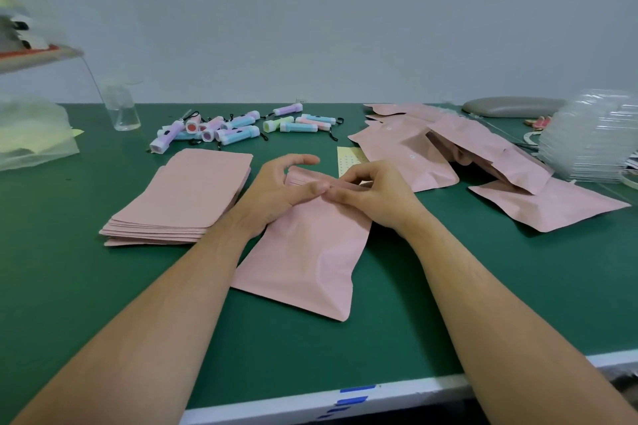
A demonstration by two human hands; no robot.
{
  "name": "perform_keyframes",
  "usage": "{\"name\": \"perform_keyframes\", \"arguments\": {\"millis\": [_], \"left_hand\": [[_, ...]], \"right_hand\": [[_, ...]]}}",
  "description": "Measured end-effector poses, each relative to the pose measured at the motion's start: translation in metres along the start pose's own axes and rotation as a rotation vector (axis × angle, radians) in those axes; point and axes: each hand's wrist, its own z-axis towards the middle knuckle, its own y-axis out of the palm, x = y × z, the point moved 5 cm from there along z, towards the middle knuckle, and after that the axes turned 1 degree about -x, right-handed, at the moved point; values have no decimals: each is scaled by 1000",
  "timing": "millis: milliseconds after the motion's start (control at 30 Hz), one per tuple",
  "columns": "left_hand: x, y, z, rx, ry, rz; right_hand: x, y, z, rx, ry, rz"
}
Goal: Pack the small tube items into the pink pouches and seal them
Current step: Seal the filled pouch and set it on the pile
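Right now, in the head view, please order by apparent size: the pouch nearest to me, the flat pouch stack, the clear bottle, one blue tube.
1. nearest pouch and flat pouch stack: look alike; the pouch is nearer, so unranked.
2. clear bottle
3. blue tube

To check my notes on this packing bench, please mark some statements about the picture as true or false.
1. Both the left hand and the right hand touch the top end of one pink pouch. True.
2. The stack of flat pouches lies right of the hands. False: it lies left of them.
3. The pastel tube items lie loose on the green table. True.
4. The clear bottle lies on its side. False: it stands upright.
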Motion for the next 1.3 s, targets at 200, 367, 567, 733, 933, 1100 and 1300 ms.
{"name": "perform_keyframes", "arguments": {"millis": [200,367,567,733,933,1100,1300], "left_hand": [[4,6,-2,-125,36,13],[0,10,-5,-196,20,150],[3,12,-9,-297,12,198],[6,15,-10,-209,62,259],[10,15,-13,-142,116,341],[8,18,-11,-145,73,397],[5,15,-5,11,-17,251]], "right_hand": [[1,-11,-1,0,-22,-16],[16,-44,0,330,64,-156],[26,-47,-4,256,96,-440],[21,-44,-5,166,25,-380],[39,-49,-4,-51,147,-746],[41,-46,2,47,80,-806],[29,-28,5,88,-50,-740]]}}
